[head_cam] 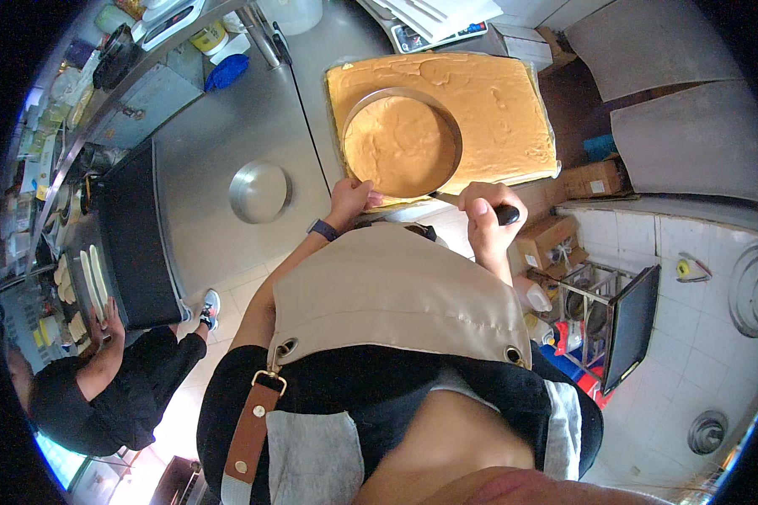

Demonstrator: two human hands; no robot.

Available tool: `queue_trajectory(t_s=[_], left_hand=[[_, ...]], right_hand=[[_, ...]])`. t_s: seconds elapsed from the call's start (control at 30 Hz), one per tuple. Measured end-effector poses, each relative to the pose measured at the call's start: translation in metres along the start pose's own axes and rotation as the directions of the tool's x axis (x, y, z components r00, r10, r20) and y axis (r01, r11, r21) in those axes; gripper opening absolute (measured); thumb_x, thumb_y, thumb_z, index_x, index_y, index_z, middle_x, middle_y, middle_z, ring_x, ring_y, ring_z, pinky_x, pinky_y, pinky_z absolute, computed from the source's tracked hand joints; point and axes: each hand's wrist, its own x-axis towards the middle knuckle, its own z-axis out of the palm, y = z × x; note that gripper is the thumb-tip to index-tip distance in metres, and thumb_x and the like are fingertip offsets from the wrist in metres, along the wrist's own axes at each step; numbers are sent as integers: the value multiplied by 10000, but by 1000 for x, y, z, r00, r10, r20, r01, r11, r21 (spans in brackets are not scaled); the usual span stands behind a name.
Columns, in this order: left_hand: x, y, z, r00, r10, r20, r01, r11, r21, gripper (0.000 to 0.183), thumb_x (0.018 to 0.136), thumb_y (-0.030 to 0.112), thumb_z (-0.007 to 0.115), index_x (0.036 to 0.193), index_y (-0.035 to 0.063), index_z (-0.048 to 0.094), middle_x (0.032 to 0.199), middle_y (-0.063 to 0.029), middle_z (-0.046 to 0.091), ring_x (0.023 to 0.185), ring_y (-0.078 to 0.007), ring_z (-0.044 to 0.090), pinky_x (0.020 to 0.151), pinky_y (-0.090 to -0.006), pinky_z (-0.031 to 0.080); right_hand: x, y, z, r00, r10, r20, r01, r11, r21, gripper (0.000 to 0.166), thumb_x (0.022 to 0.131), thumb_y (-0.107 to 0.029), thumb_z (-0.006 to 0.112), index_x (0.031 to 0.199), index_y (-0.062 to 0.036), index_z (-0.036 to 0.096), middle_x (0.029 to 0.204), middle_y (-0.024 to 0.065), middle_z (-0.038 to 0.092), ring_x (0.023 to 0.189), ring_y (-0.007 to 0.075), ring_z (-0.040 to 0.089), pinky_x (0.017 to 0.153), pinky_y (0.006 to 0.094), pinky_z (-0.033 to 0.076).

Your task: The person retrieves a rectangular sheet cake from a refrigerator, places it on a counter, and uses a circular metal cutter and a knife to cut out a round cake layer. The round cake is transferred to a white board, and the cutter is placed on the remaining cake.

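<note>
A large rectangular sheet of sponge cake (505, 120) lies on the steel worktable before me. A round metal cake ring (453, 120) stands on its left part, around a disc of the cake. My left hand (354, 201) is at the near left edge of the ring, with the fingers bent; whether they grip its rim I cannot tell. My right hand (494, 221) is closed around the black handle (507, 215) of a tool at the near edge of the cake; its blade is mostly hidden by the ring and cake. A smaller round metal ring or tin (260, 191) rests on the table to the left.
A digital scale (439, 38) with papers on it stands behind the cake. A long thin tool (303, 107) lies left of the cake. A blue cloth (227, 72) is at the back left. At far left a co-worker's hands (107, 322) touch long dough strips (93, 274). Cardboard boxes (546, 243) stand at right.
</note>
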Motion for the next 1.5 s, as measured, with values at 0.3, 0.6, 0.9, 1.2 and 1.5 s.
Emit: queue_trajectory(t_s=[0.3,0.6,0.9,1.2,1.5], left_hand=[[2,0,-2,999,24,23,-25,997,72,220,866,138,503,788,-63,542,773,-184,680,641,-201,680,508,-257,512],[-3,1,9,998,20,-58,-19,1000,17,259,874,151,488,768,-76,553,770,-192,677,641,-209,683,513,-262,526],[-2,2,8,999,17,-38,-14,997,79,274,861,157,474,757,-85,547,757,-193,680,638,-210,685,501,-264,516],[-3,4,1,998,58,-21,-58,998,8,282,893,170,452,763,-58,555,748,-195,673,620,-201,675,476,-256,479],[-24,58,-66,977,153,-148,-177,971,-163,263,902,184,471,778,-24,574,746,-146,673,614,-158,634,511,-245,464]], right_hand=[[-4,11,6,1000,4,27,-1,994,-106,273,787,-37,666,606,-37,462,594,6,515,553,81,428,523,245,354],[-5,22,1,996,81,-25,-85,978,-191,218,804,-33,660,641,-34,517,628,-6,531,580,67,432,544,240,364],[-10,13,7,997,65,-50,-62,997,53,184,815,-24,650,669,-21,538,657,30,583,614,82,484,582,255,403],[2,0,12,986,146,-80,-147,989,4,194,805,-43,650,643,-23,545,614,22,562,546,79,449,525,241,363],[7,-8,9,987,149,-56,-150,988,-25,217,826,-125,644,673,-30,524,623,43,554,578,122,496,569,276,410]])
